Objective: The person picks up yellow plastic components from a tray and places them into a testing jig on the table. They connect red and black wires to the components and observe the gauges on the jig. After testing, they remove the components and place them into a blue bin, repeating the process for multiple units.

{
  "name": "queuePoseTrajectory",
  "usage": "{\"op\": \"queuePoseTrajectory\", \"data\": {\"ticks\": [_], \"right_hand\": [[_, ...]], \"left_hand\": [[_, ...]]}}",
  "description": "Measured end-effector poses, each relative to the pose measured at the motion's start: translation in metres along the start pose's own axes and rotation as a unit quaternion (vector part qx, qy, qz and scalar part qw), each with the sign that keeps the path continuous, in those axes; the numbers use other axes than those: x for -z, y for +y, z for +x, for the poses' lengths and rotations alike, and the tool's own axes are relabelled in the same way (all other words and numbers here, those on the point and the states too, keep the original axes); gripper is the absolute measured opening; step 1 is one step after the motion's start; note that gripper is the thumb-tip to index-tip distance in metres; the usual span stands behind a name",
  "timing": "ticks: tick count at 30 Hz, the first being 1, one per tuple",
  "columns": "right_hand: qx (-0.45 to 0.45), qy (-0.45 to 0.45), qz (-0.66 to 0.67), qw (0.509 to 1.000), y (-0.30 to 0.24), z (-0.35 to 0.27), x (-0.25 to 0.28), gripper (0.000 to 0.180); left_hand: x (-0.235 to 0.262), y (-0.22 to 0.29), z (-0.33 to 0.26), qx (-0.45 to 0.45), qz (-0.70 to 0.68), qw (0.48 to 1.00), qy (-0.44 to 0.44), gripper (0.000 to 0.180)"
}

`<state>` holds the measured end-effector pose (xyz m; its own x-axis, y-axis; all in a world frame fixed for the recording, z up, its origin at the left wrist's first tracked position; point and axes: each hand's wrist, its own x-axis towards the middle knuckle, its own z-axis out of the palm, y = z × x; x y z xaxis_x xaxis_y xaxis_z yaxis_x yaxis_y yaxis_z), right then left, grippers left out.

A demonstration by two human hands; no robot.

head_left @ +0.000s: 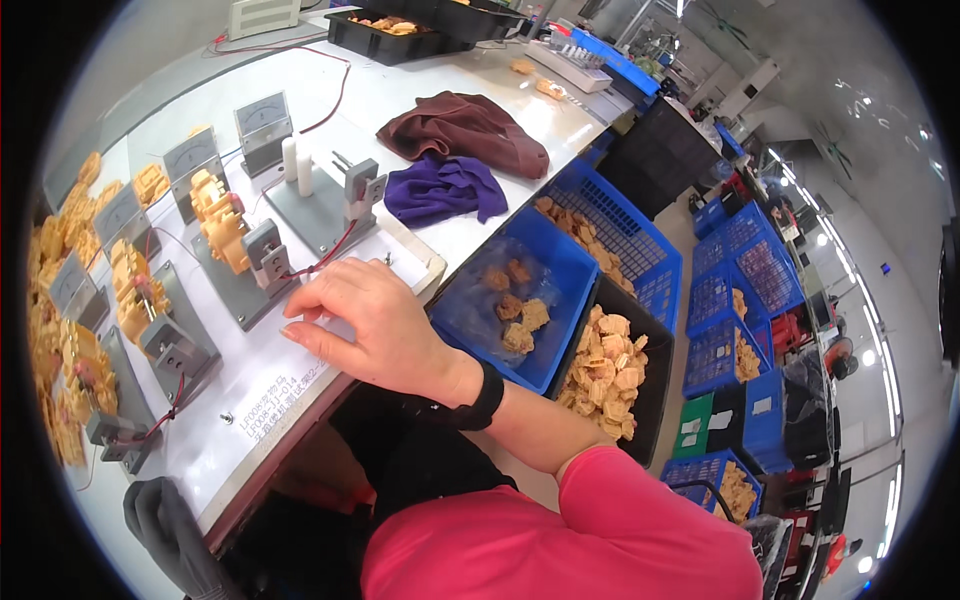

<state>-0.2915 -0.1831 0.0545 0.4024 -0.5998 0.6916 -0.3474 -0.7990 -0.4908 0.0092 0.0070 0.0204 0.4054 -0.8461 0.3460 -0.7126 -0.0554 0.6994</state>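
Observation:
My right hand [365, 318] hovers at the front edge of the white workbench [215, 440], palm down. Its thumb and fingers are apart with nothing between them. Just beyond the fingertips stands a grey test fixture [270, 262] with a red wire, holding a yellow-tan moulded plastic part [218, 218]. Two more fixtures to the left hold similar plastic parts [135, 287] [85, 365]. A fixture plate [322, 215] with two white posts, to the right, carries no part. Analog meters [263, 125] stand behind the fixtures. My left hand is out of view.
Yellow-tan parts [50, 250] are heaped at the far left. Purple [445, 188] and brown cloths [465, 130] lie on the bench. At the right stand a blue bin [570, 330] and a black crate of parts [610, 375]. A dark grey object [170, 530] sits at the lower left.

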Motion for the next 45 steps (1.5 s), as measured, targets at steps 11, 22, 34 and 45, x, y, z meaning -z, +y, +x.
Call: {"op": "queuePoseTrajectory", "data": {"ticks": [11, 22, 34, 45], "right_hand": [[-0.004, 0.019, 0.010, 1.000, -0.002, 0.000, -0.003, 0.011], [0.009, 0.016, -0.004, 1.000, -0.002, 0.003, -0.005, 0.007], [-0.061, -0.006, -0.009, 0.998, -0.008, -0.001, -0.008, 0.005], [-0.058, -0.011, -0.017, 0.998, -0.005, -0.001, -0.005, 0.005]], "left_hand": [[-0.004, -0.012, 0.001, 0.046, -0.007, 0.998, 0.033, 0.022], [-0.005, 0.001, -0.005, 0.079, -0.038, 0.994, 0.058, 0.018], [-0.005, 0.047, 0.001, 0.040, 0.009, 0.997, 0.063, 0.009], [-0.011, 0.047, 0.003, 0.022, -0.001, 0.995, 0.095, 0.014]]}}
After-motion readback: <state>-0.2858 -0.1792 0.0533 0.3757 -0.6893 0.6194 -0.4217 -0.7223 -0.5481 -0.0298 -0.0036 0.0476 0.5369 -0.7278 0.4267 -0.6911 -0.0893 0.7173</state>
